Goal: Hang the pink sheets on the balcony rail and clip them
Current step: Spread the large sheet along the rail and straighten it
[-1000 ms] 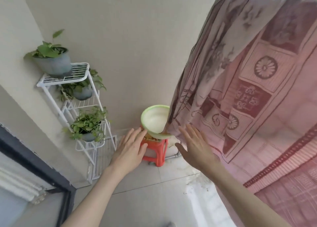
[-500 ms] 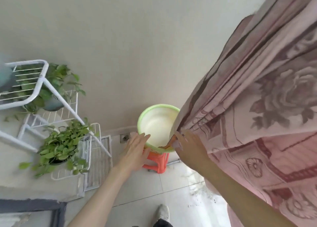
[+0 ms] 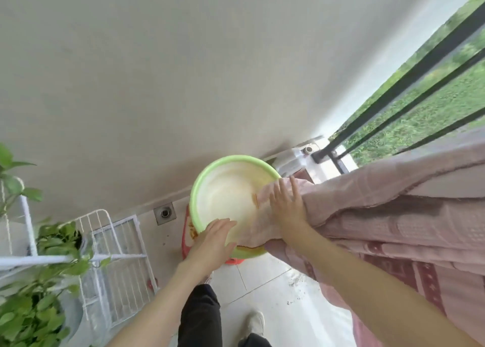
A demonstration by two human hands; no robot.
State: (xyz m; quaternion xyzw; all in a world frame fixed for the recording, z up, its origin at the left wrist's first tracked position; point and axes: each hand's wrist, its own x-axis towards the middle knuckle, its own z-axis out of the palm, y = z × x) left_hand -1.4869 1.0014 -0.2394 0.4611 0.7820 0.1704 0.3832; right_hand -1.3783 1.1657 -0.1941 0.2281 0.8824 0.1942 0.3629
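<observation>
A pink patterned sheet (image 3: 388, 215) hangs over the balcony rail (image 3: 409, 76) on the right, and its lower corner lies inside a green-rimmed basin (image 3: 210, 179) standing on a red stool (image 3: 186, 231). My right hand (image 3: 287, 205) rests flat on that corner of the sheet inside the basin, fingers straight. My left hand (image 3: 212, 238) reaches over the basin's near rim with straight fingers and holds nothing. Whether clips lie in the basin cannot be told.
A white wire plant stand (image 3: 105, 257) with green potted plants (image 3: 29, 307) stands at the left. A beige wall runs behind the basin. A floor drain (image 3: 164, 213) sits beside the stool. My legs and a shoe (image 3: 256, 323) are on the tiled floor below.
The view has tilted down over the basin. My right hand moved onto the sheet corner in the basin, and my left hand moved forward over the basin's near rim.
</observation>
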